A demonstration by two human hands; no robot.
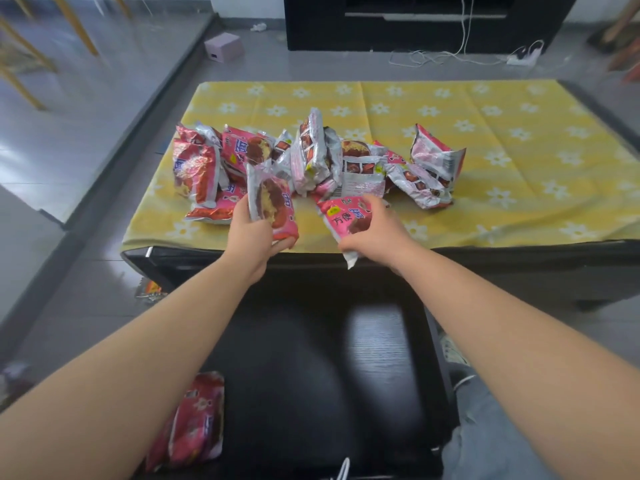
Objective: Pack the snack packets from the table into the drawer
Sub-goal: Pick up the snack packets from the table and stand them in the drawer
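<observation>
Several pink and silver snack packets point(311, 157) lie heaped on the yellow flowered tablecloth point(502, 188). My left hand point(254, 235) grips one pink packet point(273, 206) at the table's near edge, held upright. My right hand point(375, 232) holds another pink packet point(341, 220) by its lower part, just right of the first. Below my arms the black drawer point(381, 358) stands pulled out, and a few pink packets point(199, 420) lie in its near left corner.
The low black table point(519, 258) carries the cloth. On the grey floor beyond it sit a pink box point(224, 46), a black TV cabinet point(415, 26) and white cables point(460, 53). A wrapper point(150, 289) lies on the floor left of the drawer. My knee point(491, 438) is at the lower right.
</observation>
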